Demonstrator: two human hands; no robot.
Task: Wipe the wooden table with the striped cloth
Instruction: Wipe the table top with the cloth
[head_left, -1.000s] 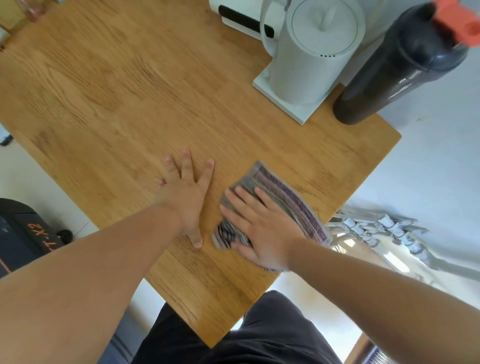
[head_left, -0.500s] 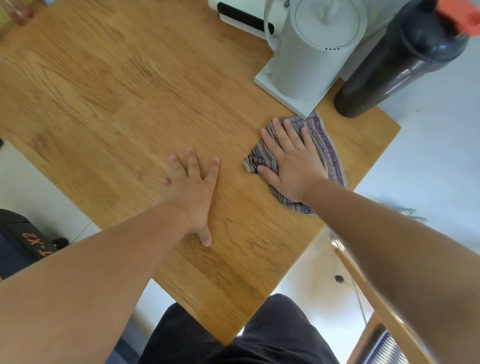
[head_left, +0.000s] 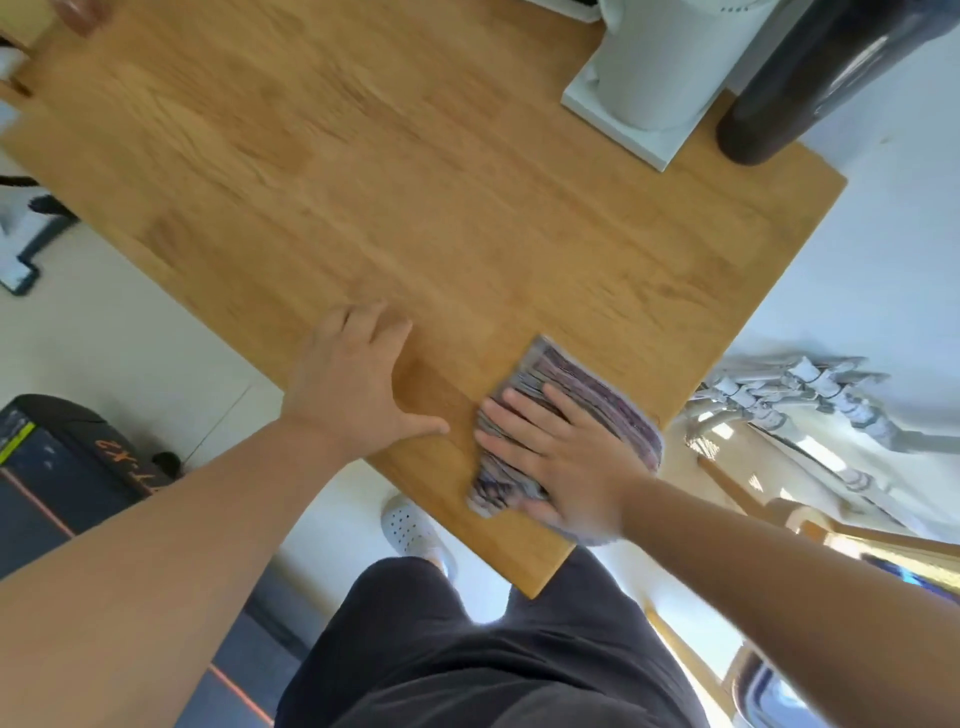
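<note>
The wooden table (head_left: 415, 208) fills the upper middle of the head view. A folded striped cloth (head_left: 587, 400), grey with purple lines, lies near the table's near right corner. My right hand (head_left: 561, 452) presses flat on it with straight fingers pointing left. To its left, my left hand (head_left: 353, 384) rests flat on the bare wood at the near edge, fingers spread, thumb pointing toward the cloth. A short gap of wood separates the two hands.
A white kettle on a white base (head_left: 654, 78) and a dark bottle (head_left: 800, 88) stand at the table's far right. A dark case (head_left: 62, 467) sits on the floor left. A white rack (head_left: 800, 400) lies beyond the right edge. My legs are below the near corner.
My right hand has dragged the cloth back from beside the kettle base to the near right corner. My left hand stays on the wood at the near edge.
</note>
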